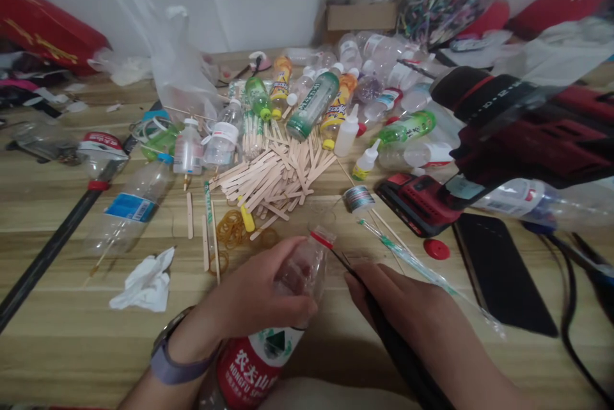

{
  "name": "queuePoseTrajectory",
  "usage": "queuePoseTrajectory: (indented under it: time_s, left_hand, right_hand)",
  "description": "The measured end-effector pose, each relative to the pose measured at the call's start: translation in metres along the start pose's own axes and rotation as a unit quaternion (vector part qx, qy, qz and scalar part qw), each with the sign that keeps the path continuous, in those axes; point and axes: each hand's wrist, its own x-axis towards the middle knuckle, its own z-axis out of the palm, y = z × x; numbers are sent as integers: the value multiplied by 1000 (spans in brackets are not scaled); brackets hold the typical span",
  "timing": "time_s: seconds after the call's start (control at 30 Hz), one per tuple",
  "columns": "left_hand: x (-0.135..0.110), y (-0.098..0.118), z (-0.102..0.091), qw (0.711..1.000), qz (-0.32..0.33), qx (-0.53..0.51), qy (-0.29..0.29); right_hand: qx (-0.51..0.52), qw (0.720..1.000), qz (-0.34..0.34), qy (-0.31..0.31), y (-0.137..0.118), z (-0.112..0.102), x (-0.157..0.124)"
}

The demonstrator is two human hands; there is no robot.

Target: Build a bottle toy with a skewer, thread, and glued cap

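Observation:
My left hand (268, 285) is wrapped round the upper part of a clear plastic bottle (252, 359) with a red and white label. The bottle lies tilted, its open neck pointing away from me, with a red ring (321, 238) just below the mouth. In my right hand (407, 307) is a slim black tool (384, 327) with a thin dark tip, gripped like a pen. That tip is at the bottle's neck, beside the red ring; whether it touches is unclear. Its exact kind does not show clearly.
Wooden sticks (273, 176) lie heaped ahead, with rubber bands (231, 229) nearby. Several plastic bottles (314, 103) crowd the back. A red and black cordless drill (508, 128) stands right, near a black phone-like slab (503, 272). Crumpled tissue (146, 281) and a black tube (48, 250) lie left.

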Motion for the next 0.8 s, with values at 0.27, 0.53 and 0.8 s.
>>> queuePoseTrajectory:
  time_s: [0.27,0.53,0.8]
  left_hand:
    - [-1,-1,11,998,13,-48,42]
    - [-1,-5,21,990,49,-121,61]
    - [1,-10,26,968,65,-241,17]
  right_hand:
    - [-31,997,53,47,-20,17,4]
    - [-56,995,45,75,-27,13,12]
    - [-81,988,25,130,-23,14,12]
